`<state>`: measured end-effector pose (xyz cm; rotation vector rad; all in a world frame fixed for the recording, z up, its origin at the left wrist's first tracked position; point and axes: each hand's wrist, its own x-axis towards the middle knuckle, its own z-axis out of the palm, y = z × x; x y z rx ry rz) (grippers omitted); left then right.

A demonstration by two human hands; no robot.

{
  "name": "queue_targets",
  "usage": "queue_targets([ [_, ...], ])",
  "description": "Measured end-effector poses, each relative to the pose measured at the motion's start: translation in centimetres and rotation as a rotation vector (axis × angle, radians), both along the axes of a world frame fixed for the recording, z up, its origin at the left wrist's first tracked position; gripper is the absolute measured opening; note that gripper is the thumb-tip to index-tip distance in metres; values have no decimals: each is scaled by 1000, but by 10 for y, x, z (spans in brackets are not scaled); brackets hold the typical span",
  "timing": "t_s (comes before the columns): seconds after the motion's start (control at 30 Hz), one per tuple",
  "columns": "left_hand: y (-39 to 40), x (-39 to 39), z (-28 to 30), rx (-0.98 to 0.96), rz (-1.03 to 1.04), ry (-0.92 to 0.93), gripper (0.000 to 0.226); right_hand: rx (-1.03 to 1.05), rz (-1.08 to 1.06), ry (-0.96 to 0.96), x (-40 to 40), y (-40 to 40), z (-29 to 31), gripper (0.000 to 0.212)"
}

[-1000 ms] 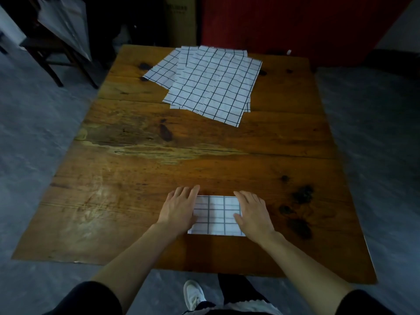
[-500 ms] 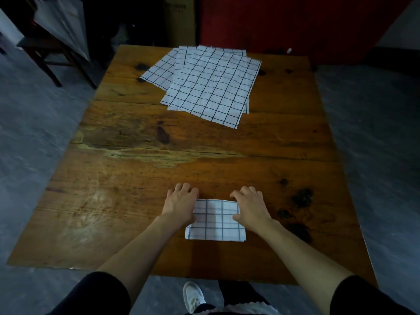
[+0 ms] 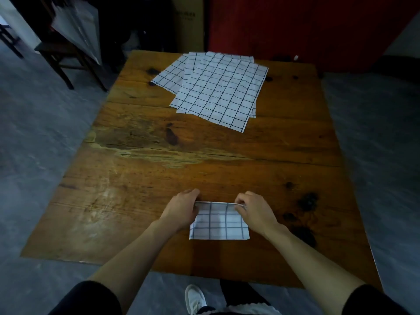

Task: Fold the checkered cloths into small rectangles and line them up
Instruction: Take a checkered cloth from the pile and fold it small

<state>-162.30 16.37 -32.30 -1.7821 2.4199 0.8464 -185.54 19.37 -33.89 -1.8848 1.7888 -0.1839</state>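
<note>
Cloth: small and folded, near the front edge of the table.
Left hand: pinching the far left corner.
Right hand: pinching the far right corner.
Risk: one hand pulls more, so the next fold goes crooked (layers may slip apart).
Stack: flat cloths wait at the far end.

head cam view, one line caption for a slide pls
Both hands, left hand and right hand, pinch the far edge of a folded checkered cloth, unfolded cloths stacked across the wooden table.
</note>
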Motion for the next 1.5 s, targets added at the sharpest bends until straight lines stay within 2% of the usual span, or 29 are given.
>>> queue_targets([
  [0.23, 9, 15, 18, 3, 149, 253, 10, -14, -48, -140, 1, 9, 18, 5],
  [0.47, 27, 29, 37, 32, 315, 496, 9, -78, -87, -162, 13, 32, 49, 4],
  [0.63, 41, 32, 56, -70, 223, 579, 11, -32, 7, -98, 27, 56, 68, 8],
  [0.8, 57, 30, 78, -121, 41, 605, 13, -186, 89, -138, 57, 59, 90, 10],
  [1.03, 64, 45, 100, -133, 92, 596, 13, -234, 167, -296, 78, 48, 107, 4],
  [1.13, 66, 63, 101, -39, 203, 500, 24, -215, 172, -370, 79, 40, 110, 5],
  [1.27, 76, 86, 98, 21, 424, 493, 18, -177, 171, -486, 84, 29, 112, 6],
  [1.33, 84, 97, 97, 12, 540, 581, 15, -166, 186, -550, 94, 25, 114, 6],
  [1.43, 100, 109, 101, 61, 689, 810, 7, -135, 139, -664, 113, 21, 115, 6],
  [1.5, 108, 117, 103, 132, 722, 933, 12, -101, 100, -725, 128, 21, 114, 5],
])
